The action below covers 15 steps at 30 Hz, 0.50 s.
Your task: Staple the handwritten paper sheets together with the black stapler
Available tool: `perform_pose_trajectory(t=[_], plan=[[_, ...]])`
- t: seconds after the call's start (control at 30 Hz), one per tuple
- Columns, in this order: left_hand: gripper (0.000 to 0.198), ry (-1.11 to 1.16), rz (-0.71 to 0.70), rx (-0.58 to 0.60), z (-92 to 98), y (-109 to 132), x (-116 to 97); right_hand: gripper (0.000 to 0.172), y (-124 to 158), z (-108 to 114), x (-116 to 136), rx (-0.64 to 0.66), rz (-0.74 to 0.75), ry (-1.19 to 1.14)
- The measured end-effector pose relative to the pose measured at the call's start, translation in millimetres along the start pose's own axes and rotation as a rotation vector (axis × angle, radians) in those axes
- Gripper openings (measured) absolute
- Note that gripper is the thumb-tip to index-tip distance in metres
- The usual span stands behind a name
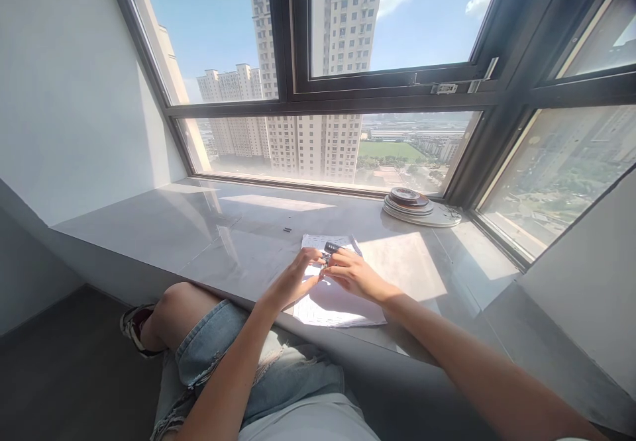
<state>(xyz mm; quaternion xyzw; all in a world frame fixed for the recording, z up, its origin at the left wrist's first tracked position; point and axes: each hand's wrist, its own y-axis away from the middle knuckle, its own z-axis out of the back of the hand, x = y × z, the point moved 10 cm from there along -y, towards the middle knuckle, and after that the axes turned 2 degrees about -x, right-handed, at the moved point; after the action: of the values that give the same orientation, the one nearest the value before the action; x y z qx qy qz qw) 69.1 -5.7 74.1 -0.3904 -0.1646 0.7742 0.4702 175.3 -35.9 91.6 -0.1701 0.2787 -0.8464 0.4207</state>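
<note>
My left hand and my right hand meet above a printed sheet of paper lying on the grey window ledge. Between the fingertips of both hands is a small dark object, too small to name. My right fingers are curled around it, and my left fingers pinch toward it from the left. Part of the object is hidden by my fingers.
A stack of round plates stands at the back right of the ledge by the window. A tiny dark piece lies on the ledge left of the paper. My bare knee and denim shorts press against the ledge's front edge.
</note>
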Motion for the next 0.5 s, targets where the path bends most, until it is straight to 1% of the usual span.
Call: perform_pose_trajectory(t=[0.33,0.5], plan=[[0.045,-0.009,0.002,0.018,0.3,-0.6,-6.1,0.024,0.8,0.1,-2.1,-0.008,-0.002,-0.013],[0.039,-0.017,-0.012,0.017,2.5,-2.1,-9.3,0.026,-0.6,-0.8,-3.6,0.007,-0.012,-0.023]])
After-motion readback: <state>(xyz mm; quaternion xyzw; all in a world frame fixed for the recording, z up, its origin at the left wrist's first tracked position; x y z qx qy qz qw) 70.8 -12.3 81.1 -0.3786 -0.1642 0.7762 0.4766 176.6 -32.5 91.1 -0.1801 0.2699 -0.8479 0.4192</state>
